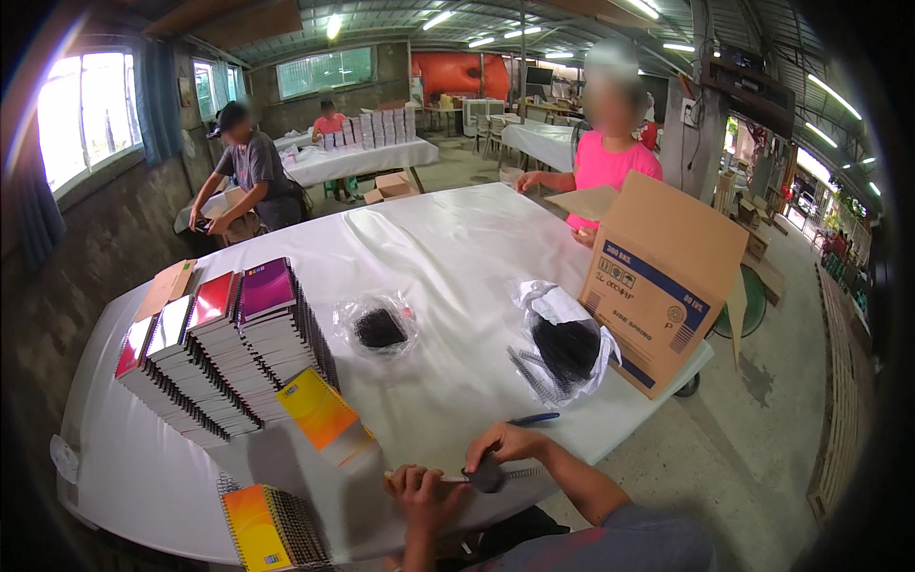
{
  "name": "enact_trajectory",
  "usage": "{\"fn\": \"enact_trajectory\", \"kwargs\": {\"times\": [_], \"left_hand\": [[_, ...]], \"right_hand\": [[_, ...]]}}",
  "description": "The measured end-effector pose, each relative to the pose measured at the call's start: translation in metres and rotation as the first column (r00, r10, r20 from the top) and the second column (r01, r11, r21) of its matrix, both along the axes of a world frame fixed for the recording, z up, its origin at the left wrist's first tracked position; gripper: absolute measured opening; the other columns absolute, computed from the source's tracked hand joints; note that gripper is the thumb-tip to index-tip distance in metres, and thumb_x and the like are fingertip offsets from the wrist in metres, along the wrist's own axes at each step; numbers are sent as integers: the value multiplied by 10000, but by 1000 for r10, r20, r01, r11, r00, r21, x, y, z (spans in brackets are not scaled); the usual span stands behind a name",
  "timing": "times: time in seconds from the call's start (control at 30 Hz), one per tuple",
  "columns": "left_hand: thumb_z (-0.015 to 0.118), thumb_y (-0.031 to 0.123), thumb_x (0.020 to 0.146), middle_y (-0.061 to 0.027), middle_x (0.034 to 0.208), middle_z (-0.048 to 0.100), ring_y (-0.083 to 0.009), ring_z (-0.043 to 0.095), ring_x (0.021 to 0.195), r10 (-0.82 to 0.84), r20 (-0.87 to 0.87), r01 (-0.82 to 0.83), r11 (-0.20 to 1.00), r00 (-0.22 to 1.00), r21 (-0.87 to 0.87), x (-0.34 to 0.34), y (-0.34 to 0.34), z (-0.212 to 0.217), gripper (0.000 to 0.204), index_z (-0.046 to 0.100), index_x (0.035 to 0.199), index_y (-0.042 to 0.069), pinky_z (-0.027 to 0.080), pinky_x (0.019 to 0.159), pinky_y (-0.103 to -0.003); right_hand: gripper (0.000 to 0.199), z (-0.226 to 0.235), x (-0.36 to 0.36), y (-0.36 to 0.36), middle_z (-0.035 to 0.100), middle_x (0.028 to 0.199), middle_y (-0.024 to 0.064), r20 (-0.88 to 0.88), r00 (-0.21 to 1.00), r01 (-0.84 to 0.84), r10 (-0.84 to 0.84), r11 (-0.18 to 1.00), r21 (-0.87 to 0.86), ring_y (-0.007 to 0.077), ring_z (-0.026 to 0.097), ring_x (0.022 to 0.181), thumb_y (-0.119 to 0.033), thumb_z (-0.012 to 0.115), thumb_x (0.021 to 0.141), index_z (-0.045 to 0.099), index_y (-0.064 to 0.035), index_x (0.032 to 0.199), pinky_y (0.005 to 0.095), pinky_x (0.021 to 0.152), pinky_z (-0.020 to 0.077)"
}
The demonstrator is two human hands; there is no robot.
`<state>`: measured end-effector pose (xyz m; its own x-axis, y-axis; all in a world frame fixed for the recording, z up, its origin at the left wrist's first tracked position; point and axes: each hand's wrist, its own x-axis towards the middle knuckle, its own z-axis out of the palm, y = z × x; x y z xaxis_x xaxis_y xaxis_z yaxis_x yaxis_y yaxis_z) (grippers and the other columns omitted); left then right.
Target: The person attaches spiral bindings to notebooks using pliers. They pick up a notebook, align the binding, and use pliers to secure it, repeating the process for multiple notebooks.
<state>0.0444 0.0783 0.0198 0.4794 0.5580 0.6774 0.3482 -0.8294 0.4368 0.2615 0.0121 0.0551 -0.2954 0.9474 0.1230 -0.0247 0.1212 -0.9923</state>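
Note:
At the near edge of the table, my left hand [421,494] is closed around a thin pad of paper seen edge-on, probably a notebook, with an orange edge showing. My right hand [502,446] grips a dark grey rounded piece [488,476] against the pad's right end. A thin spiral coil [526,472] sticks out to the right beyond it. Just past my right hand lies a slim blue-handled tool [534,418]. To the left are a yellow-orange spiral notebook [319,408] and a small stack of similar notebooks [257,529].
Tall stacks of spiral notebooks [224,348] stand at left. Black coils [379,329] lie in clear plastic at mid-table, more coils [562,351] in white plastic at right. A large carton [658,286] stands at the right edge, beside a person in pink [610,162]. Another person [253,172] works at far left.

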Motion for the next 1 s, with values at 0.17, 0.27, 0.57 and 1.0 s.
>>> {"fn": "enact_trajectory", "kwargs": {"times": [0.17,0.27,0.57,1.0], "left_hand": [[795,443,520,-49,859,499,-259,448,947,25,-10,-25,998,1000,50,-2,5,-3,433,585,743,137,300,866,-423],[793,462,513,-45,848,506,-255,452,943,22,-24,-20,998,999,63,-3,5,-7,443,582,735,141,300,864,-417],[857,327,470,-138,1237,356,-344,332,1171,53,110,-28,975,992,-220,-6,5,-16,440,620,799,157,326,936,-447],[864,156,451,-136,1314,310,-282,441,1037,6,292,138,872,956,-469,-9,23,-21,429,614,799,134,407,853,-386]], "right_hand": [[257,8,-1,0,669,901,83,242,948,215,-206,976,-11,181,616,860,24,591,682,676,-18,921,290,798,460],[269,17,-10,0,672,897,73,183,981,41,-66,990,136,172,618,842,26,591,674,684,-38,918,283,794,459],[333,12,-19,3,675,877,79,207,968,139,-142,990,26,138,613,769,28,572,652,689,-64,949,270,707,475],[291,25,-23,18,680,851,97,409,860,283,-305,952,115,171,627,747,-45,613,675,690,-85,953,279,698,474]]}}
